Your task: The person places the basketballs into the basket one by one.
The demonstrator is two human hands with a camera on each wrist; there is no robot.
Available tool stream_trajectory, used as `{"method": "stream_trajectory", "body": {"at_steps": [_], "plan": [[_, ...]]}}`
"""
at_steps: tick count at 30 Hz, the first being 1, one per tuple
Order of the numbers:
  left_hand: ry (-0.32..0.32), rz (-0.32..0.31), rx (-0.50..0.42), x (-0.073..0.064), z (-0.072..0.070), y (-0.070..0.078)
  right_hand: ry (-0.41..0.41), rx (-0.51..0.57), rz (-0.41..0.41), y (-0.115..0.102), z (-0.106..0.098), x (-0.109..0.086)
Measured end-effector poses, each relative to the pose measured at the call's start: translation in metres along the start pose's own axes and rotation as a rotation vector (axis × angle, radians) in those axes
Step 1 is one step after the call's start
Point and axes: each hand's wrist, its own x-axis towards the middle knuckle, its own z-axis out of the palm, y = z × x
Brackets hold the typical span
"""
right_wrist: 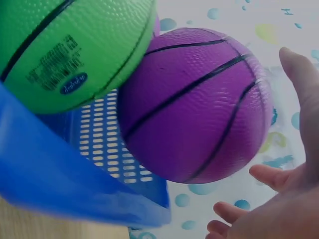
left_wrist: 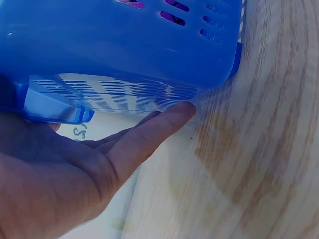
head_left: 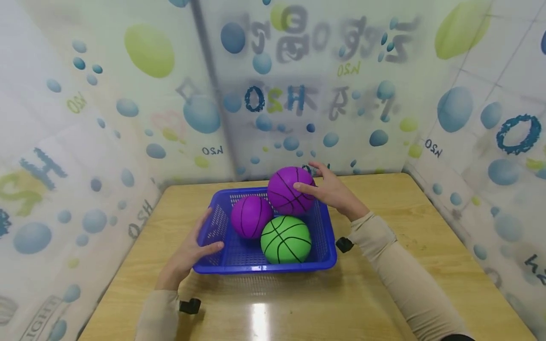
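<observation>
A blue plastic basket (head_left: 239, 269) stands on the table with a purple ball (head_left: 250, 217) and a green ball (head_left: 286, 240) in it. Another purple ball (head_left: 288, 189) is at its back right corner, higher than the other two; what bears it is hidden. My left hand (head_left: 192, 251) holds the basket's left side, thumb over the rim and fingers outside; in the left wrist view these fingers (left_wrist: 149, 137) look straight. My right hand (head_left: 334, 192) is spread beside the higher purple ball. A gap shows between fingers and ball in the right wrist view.
The wooden table (head_left: 375, 284) extends around the basket. Printed sheets with blue and green spots form a back wall (head_left: 273, 128) and side walls close to the table. A small black camera (head_left: 189, 306) sits at the left wrist, another (head_left: 344, 245) at the right.
</observation>
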Motion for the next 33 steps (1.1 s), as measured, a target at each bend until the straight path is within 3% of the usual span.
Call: {"method": "stream_trajectory", "body": {"at_steps": [13, 23, 33], "plan": [[0.008, 0.001, 0.042, -0.003, -0.008, 0.002, 0.082, 0.005, -0.050, 0.003, -0.006, -0.011], [0.013, 0.007, 0.037, 0.006, -0.008, -0.003, 0.151, -0.087, -0.081, 0.018, -0.015, -0.014], [0.022, -0.028, 0.067, 0.005, -0.006, -0.006, 0.306, -0.167, -0.106, 0.032, -0.026, -0.024]]}}
